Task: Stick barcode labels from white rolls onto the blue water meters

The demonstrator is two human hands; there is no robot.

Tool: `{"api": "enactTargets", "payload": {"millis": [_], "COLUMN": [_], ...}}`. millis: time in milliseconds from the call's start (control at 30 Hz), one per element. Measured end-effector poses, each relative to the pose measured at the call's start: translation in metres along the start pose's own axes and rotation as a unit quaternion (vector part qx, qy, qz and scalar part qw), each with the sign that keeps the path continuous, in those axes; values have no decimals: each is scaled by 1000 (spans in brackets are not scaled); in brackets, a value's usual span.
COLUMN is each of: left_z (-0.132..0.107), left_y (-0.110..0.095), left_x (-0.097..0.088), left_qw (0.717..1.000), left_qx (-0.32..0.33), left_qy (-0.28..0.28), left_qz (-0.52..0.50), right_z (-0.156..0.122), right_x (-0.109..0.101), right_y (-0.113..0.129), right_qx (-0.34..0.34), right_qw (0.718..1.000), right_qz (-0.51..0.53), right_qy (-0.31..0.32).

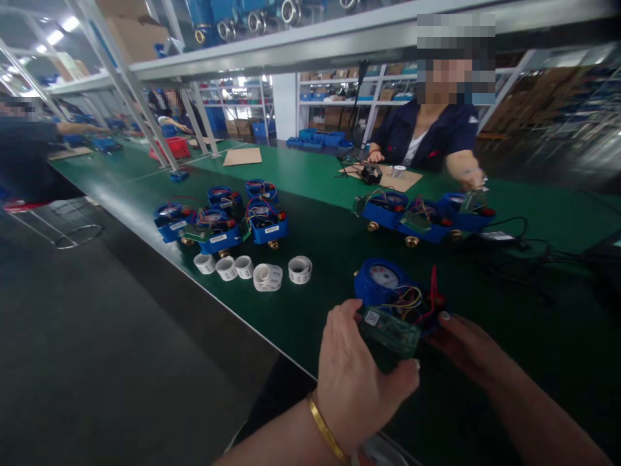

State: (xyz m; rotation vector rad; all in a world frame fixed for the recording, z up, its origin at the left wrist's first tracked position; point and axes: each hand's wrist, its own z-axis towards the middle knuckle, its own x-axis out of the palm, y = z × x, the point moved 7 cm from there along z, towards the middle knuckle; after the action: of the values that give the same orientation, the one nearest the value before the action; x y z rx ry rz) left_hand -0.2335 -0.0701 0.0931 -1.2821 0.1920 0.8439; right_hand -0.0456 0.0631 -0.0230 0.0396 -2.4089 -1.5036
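A blue water meter [383, 283] with coloured wires sits on the green table [310, 304] just in front of me. A green circuit board [391, 331] hangs off its near side. My left hand [356, 375], with a gold bangle on the wrist, curls around the board's near edge, thumb and fingers pinching it. My right hand [463, 346] grips the meter's right side, fingers closed on the body near the red wires.
Several blue meters [220, 220] cluster at the left, with rolls of white labels [252, 268] before them. A row of meters [420, 217] lies across the table, where a person in a dark jacket [429, 133] handles one. Black cables [514, 243] run right. The table edge drops to the floor at left.
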Motion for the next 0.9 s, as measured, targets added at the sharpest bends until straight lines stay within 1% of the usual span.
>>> {"api": "enactTargets", "payload": {"millis": [167, 267, 367, 467, 567, 633, 767, 900], "left_z": [10, 13, 11, 5, 1, 0, 0, -1], "left_y": [8, 14, 20, 29, 45, 59, 84, 98], "left_x": [13, 23, 28, 27, 21, 13, -10, -28], "left_qw": [996, 991, 990, 993, 996, 997, 995, 991], "left_qx": [-68, -94, -90, -69, -57, -60, -79, -85], "left_qy": [39, 63, 74, 67, 53, 40, 15, 9], "left_qz": [-39, -73, -85, -70, -37, -6, 58, 107], "right_z": [22, 35, 41, 42, 40, 40, 41, 40], "right_x": [17, 25, 24, 21, 18, 17, 17, 18], "right_y": [6, 9, 7, 2, -1, 0, 2, 4], "right_qx": [-42, -53, -72, -103, -144, -154, -133, -126], "right_qw": [999, 998, 996, 994, 989, 988, 989, 990], "right_qz": [6, 25, 38, 27, 18, 28, 56, 57], "right_qy": [7, -12, -34, -20, -11, -9, -21, -35]}}
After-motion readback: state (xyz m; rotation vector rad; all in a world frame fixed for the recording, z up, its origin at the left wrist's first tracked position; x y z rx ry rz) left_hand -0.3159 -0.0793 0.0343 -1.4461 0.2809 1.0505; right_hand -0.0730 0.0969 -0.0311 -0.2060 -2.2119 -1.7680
